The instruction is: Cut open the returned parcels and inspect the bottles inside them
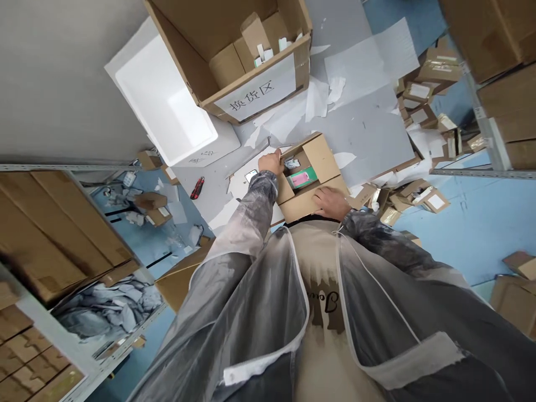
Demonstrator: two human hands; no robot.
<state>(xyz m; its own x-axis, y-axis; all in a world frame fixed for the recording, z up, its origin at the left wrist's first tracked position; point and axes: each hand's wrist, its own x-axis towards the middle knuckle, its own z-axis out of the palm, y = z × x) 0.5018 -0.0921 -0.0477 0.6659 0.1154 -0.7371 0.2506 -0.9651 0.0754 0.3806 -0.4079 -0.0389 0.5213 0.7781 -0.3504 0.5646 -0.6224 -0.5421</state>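
Note:
A small open cardboard box (327,156) sits at the table's near edge with its flaps folded out. Inside it lies a green packet with a pink panel (300,178), beside a small pale crumpled item (292,163) too small to name. At the box's left far edge, my left hand (271,162) is closed, its fingers bent over the cardboard. My right hand (332,203) rests on the near flap with its fingers stretched out. A phone (250,176) lies left of the box, partly covered by my left sleeve.
A large carton (293,78) with a written label and a white foam box (201,128) stand behind. A red utility knife (197,188) lies at left, torn paper (317,97) farther back. Parcels (431,198) litter the floor at right; a shelf (42,324) holds cartons at left.

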